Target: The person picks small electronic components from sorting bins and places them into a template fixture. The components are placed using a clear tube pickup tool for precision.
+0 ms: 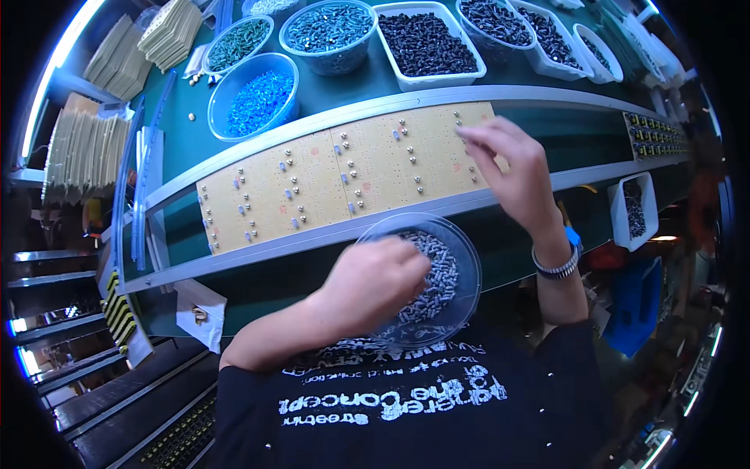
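While the left hand dips into the tub of grey cylindrical components below the circuit boards, grip hidden, the right hand hovers over their right end, fingertips close, clamped or not I can't tell. Grey pieces dot their left; the right looks unfinished.

Left fingers blurred, tips out of sight over grey parts.

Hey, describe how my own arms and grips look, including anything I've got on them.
Your left grip and right grip are ungloved. Short black fabric sleeves leave both forearms bare. A silver, ribbed metallic band circles your right wrist, with a bright blue piece beside it.
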Action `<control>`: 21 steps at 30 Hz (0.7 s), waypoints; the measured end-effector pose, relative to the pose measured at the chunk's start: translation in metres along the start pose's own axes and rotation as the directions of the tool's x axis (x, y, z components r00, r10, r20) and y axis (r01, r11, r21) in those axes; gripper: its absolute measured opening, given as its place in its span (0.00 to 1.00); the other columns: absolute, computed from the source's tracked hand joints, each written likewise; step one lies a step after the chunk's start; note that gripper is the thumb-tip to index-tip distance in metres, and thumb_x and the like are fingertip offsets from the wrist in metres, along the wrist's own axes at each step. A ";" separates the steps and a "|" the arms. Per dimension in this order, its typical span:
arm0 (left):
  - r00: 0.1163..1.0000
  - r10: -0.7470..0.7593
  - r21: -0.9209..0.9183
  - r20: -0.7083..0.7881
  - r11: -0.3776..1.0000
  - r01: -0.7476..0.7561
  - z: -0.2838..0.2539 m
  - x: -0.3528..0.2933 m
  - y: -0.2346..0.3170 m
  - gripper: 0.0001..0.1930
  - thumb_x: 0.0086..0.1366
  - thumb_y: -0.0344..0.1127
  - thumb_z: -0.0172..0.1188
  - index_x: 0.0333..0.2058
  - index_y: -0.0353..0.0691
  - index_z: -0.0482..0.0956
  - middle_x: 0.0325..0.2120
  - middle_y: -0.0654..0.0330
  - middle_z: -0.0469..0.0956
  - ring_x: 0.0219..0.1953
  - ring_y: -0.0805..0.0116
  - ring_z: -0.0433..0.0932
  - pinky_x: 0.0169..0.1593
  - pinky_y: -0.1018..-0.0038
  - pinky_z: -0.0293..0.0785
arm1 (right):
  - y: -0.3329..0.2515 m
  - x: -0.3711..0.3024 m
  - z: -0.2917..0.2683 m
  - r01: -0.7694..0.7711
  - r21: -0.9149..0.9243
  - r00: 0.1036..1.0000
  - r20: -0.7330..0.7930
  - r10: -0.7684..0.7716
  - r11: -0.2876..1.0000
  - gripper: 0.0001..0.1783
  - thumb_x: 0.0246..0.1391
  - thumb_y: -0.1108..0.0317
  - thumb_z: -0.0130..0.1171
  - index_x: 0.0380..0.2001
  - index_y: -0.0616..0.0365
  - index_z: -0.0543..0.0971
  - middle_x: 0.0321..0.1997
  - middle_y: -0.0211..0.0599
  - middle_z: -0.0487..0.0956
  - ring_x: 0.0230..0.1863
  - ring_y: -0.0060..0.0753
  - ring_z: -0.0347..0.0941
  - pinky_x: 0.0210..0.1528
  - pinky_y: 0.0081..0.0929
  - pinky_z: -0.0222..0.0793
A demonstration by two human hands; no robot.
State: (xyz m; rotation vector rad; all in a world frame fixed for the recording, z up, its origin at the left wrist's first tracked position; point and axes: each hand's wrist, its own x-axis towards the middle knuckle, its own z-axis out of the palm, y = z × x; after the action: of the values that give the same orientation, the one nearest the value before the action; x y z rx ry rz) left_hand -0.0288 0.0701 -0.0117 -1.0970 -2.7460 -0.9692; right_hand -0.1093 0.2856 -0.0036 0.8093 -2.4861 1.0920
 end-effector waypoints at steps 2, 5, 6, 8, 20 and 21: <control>0.979 0.116 0.078 0.168 0.988 -0.131 0.010 -0.006 0.003 0.05 0.53 0.33 0.56 0.28 0.39 0.72 0.25 0.58 0.71 0.25 0.62 0.71 0.31 0.70 0.70 | 0.012 0.008 0.002 -0.015 -0.053 0.999 -0.032 0.013 0.998 0.10 0.48 0.82 0.57 0.36 0.64 0.80 0.32 0.37 0.77 0.27 0.27 0.69 0.26 0.20 0.64; 0.978 0.095 0.093 0.188 0.989 -0.114 0.003 -0.012 -0.002 0.05 0.52 0.32 0.55 0.27 0.38 0.72 0.26 0.57 0.71 0.26 0.62 0.72 0.32 0.71 0.70 | 0.028 0.016 0.008 0.040 -0.164 0.997 -0.065 -0.052 0.986 0.11 0.49 0.81 0.58 0.37 0.62 0.81 0.31 0.36 0.77 0.28 0.25 0.68 0.30 0.19 0.66; 0.970 0.088 0.098 0.228 0.989 -0.113 0.000 -0.014 -0.004 0.05 0.52 0.31 0.55 0.27 0.38 0.72 0.26 0.57 0.71 0.26 0.62 0.72 0.32 0.71 0.70 | 0.029 0.014 0.008 -0.055 -0.168 0.997 -0.069 0.044 0.984 0.09 0.47 0.79 0.59 0.34 0.63 0.82 0.30 0.35 0.78 0.30 0.27 0.69 0.33 0.21 0.67; 0.962 0.082 0.101 0.260 0.989 -0.112 -0.003 -0.019 -0.006 0.04 0.52 0.31 0.54 0.27 0.38 0.72 0.26 0.57 0.71 0.26 0.62 0.72 0.32 0.71 0.70 | 0.028 0.015 0.010 -0.146 -0.177 0.988 -0.071 0.135 0.973 0.07 0.46 0.78 0.61 0.31 0.63 0.82 0.29 0.34 0.79 0.31 0.28 0.69 0.35 0.23 0.69; 0.988 0.056 0.083 0.145 0.994 -0.068 -0.002 -0.027 -0.009 0.04 0.54 0.31 0.53 0.24 0.39 0.69 0.23 0.59 0.72 0.25 0.64 0.73 0.27 0.73 0.69 | 0.043 0.018 0.025 -0.233 -0.059 0.969 -0.102 0.226 0.971 0.02 0.45 0.76 0.63 0.25 0.62 0.81 0.26 0.30 0.74 0.27 0.22 0.63 0.29 0.17 0.63; 0.990 0.046 0.077 0.135 0.995 -0.056 -0.001 -0.028 -0.010 0.04 0.54 0.31 0.53 0.24 0.39 0.69 0.23 0.59 0.72 0.25 0.64 0.73 0.27 0.73 0.69 | 0.043 0.018 0.024 -0.228 -0.059 0.970 -0.097 0.222 0.972 0.02 0.46 0.77 0.62 0.26 0.62 0.80 0.26 0.29 0.73 0.26 0.20 0.62 0.28 0.16 0.61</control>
State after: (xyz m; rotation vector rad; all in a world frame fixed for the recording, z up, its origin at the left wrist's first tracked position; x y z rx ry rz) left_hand -0.0142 0.0471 -0.0230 -1.2556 -2.8162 -0.7995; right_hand -0.1505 0.2845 -0.0357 0.4549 -2.5702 1.0797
